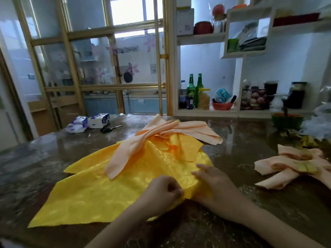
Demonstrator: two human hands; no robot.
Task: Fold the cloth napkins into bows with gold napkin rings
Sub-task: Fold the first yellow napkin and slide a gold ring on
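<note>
A large shiny yellow napkin point(100, 190) lies spread on the dark table point(250, 144). My left hand point(164, 192) pinches its near right edge with curled fingers. My right hand point(213, 181) lies flat beside it, fingers straight, pressing the same corner of the yellow cloth. Peach napkins point(161, 135) are heaped loosely on more yellow cloth further back. At the right edge lie peach napkins folded into bows point(293, 167) with a gold ring point(308, 167) around the middle.
Two tissue packs point(87, 122) and black scissors point(110, 129) lie at the table's far left. A green basket point(286, 120) and crumpled plastic sit at the far right. Shelves with green bottles point(195, 90) and jars stand behind the table.
</note>
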